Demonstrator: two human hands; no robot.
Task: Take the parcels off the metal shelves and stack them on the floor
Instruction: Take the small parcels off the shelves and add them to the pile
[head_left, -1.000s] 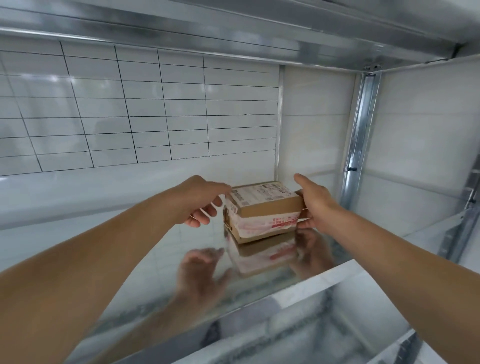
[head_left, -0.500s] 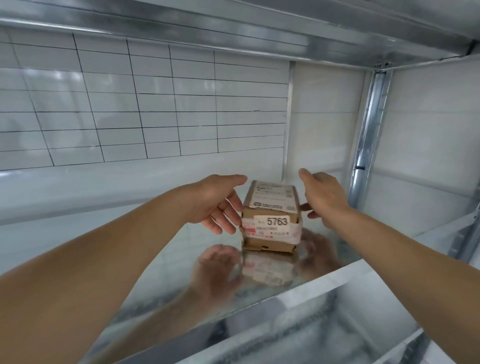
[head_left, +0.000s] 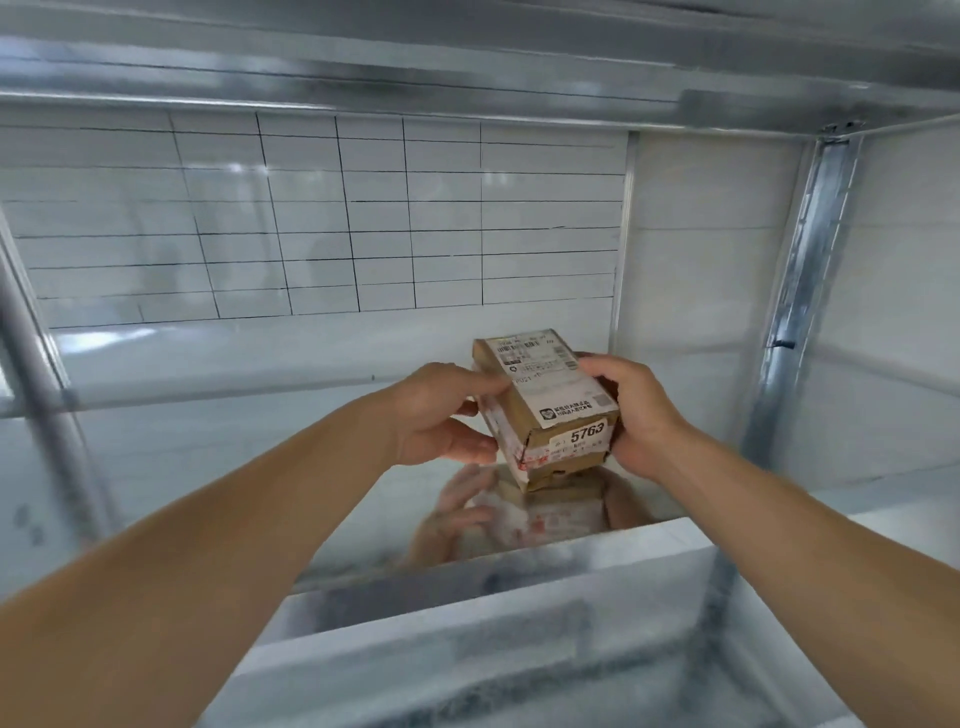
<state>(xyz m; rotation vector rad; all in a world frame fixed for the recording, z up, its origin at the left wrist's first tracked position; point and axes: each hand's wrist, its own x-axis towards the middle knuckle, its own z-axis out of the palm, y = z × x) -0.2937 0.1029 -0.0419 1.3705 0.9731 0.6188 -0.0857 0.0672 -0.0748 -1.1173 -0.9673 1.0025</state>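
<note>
A small brown cardboard parcel (head_left: 548, 410) with a white shipping label and a "5763" sticker is tilted, lifted just above the shiny metal shelf (head_left: 260, 467). My left hand (head_left: 441, 415) grips its left side, thumb on top and fingers beneath. My right hand (head_left: 634, 415) grips its right side, fingers curled over the top edge. Both hands and the parcel are mirrored in the shelf surface below.
The shelf's front lip (head_left: 519, 571) runs across below the parcel. Metal uprights stand at the right (head_left: 795, 291) and left (head_left: 36, 364). Another shelf (head_left: 467, 67) hangs close overhead. White tiled wall (head_left: 311, 218) lies behind.
The parcel has been turned, gripped from both sides and lifted off the shelf toward me. The view has pulled back and shifted, with the parcel now nearer the front lip.
</note>
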